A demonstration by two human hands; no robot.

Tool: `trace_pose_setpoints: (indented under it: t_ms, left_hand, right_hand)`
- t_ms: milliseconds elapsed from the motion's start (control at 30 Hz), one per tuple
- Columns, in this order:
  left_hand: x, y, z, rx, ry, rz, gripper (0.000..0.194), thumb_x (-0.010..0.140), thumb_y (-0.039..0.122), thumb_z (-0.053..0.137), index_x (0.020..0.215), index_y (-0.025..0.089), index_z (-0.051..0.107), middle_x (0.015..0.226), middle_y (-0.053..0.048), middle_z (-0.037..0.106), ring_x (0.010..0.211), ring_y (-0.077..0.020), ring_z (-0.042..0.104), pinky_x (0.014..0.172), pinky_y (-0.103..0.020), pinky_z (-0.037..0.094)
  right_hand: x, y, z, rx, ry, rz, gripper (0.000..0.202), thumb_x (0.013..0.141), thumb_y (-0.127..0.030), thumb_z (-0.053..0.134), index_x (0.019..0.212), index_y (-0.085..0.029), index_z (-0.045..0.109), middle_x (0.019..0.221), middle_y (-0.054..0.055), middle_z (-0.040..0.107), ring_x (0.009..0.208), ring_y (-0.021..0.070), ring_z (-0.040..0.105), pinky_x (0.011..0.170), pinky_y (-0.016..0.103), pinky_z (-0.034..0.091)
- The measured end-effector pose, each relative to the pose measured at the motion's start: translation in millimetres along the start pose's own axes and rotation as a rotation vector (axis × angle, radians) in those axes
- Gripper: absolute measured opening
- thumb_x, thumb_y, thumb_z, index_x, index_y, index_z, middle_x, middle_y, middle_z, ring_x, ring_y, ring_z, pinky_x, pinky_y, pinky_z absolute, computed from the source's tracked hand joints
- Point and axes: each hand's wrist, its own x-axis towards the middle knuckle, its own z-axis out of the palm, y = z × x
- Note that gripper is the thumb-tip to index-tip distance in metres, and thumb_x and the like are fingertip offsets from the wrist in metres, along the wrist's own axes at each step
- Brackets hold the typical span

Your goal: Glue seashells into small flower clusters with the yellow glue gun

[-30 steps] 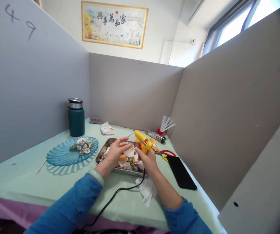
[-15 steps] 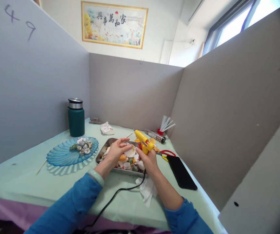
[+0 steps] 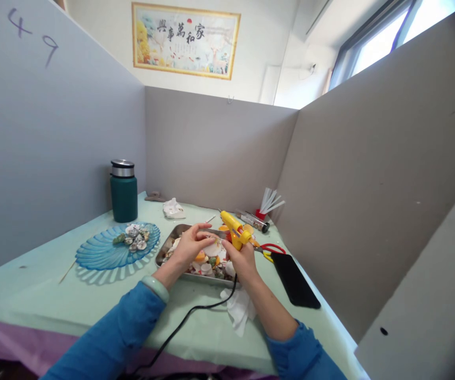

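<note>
At lower centre, the right hand (image 3: 243, 262) is clamped on a glue gun (image 3: 234, 228), pointed away, probably for safety; whether the left hand (image 3: 190, 247) grips something, I cannot tell.

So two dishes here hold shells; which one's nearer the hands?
The rectangular metal tray, partly hidden by the left hand and right hand; the other, the round blue plate, lies farther left, near the green bottle.

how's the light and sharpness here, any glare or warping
Head view: window blown out to white; head view: slanting partitions suggest wide-angle stretch, right edge darkened; head view: blue scalloped plate casts a striped shadow; head view: glue gun fairly crisp, detail between the fingers too small to tell
</note>
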Motion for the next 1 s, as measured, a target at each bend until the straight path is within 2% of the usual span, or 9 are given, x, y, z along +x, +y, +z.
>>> trace_pose_setpoints:
  t_ms: [167,367,533,667,833,1000]
  left_hand:
    - [1.3,-2.5,-1.4,0.004,-0.036,0.026,0.054,0.059,0.025,0.079,0.106,0.014,0.054,0.086,-0.006,0.071,0.074,-0.0157,0.065,0.071,-0.026,0.048]
    - [0.2,-1.2,-2.1,0.065,0.009,0.030,0.053,0.065,0.032,0.075,0.110,0.015,0.054,0.083,-0.005,0.070,0.069,-0.0137,0.062,0.062,-0.022,0.045]
    - [-3.0,3.7,5.6,0.124,-0.044,0.066,0.055,0.061,0.025,0.076,0.110,0.015,0.053,0.082,-0.005,0.070,0.077,-0.0162,0.064,0.073,-0.026,0.046]
    - [-3.3,3.6,8.2,0.167,-0.049,0.088,0.058,0.062,0.024,0.075,0.114,0.016,0.052,0.080,-0.004,0.069,0.072,-0.0148,0.062,0.066,-0.024,0.045]
    - [-1.4,-0.3,4.7,0.116,-0.039,0.088,0.065,0.063,0.027,0.075,0.120,0.017,0.046,0.082,-0.003,0.067,0.068,-0.0133,0.061,0.064,-0.023,0.045]
    - [-2.6,-0.3,3.2,0.020,-0.076,0.085,0.062,0.067,0.029,0.073,0.121,0.015,0.045,0.079,-0.002,0.065,0.069,-0.0126,0.061,0.067,-0.024,0.047]
  right_hand:
    - [1.0,-0.1,-0.9,0.011,0.010,-0.007,0.033,0.070,-0.037,0.068,0.092,-0.014,0.063,0.064,-0.003,0.056,0.045,0.0082,0.043,0.044,0.023,0.041]
    - [-0.7,-4.7,-0.5,-0.019,0.006,-0.016,0.033,0.070,-0.037,0.067,0.092,-0.013,0.063,0.062,-0.003,0.055,0.045,0.0083,0.044,0.043,0.022,0.041]
    - [0.7,-1.3,-0.9,-0.021,-0.008,-0.007,0.037,0.069,-0.039,0.068,0.095,-0.012,0.063,0.062,-0.002,0.057,0.044,0.0087,0.044,0.044,0.023,0.042]
    - [1.2,0.4,-1.2,-0.022,-0.013,-0.015,0.038,0.070,-0.039,0.068,0.095,-0.012,0.063,0.063,-0.002,0.058,0.045,0.0090,0.045,0.044,0.023,0.042]
    - [-0.3,-2.7,-0.2,0.007,-0.007,0.009,0.038,0.068,-0.039,0.069,0.095,-0.013,0.063,0.066,-0.001,0.058,0.045,0.0089,0.045,0.043,0.023,0.042]
    - [0.5,0.5,-1.4,0.018,-0.020,0.015,0.038,0.069,-0.038,0.069,0.097,-0.013,0.063,0.065,-0.002,0.057,0.046,0.0091,0.046,0.044,0.023,0.042]
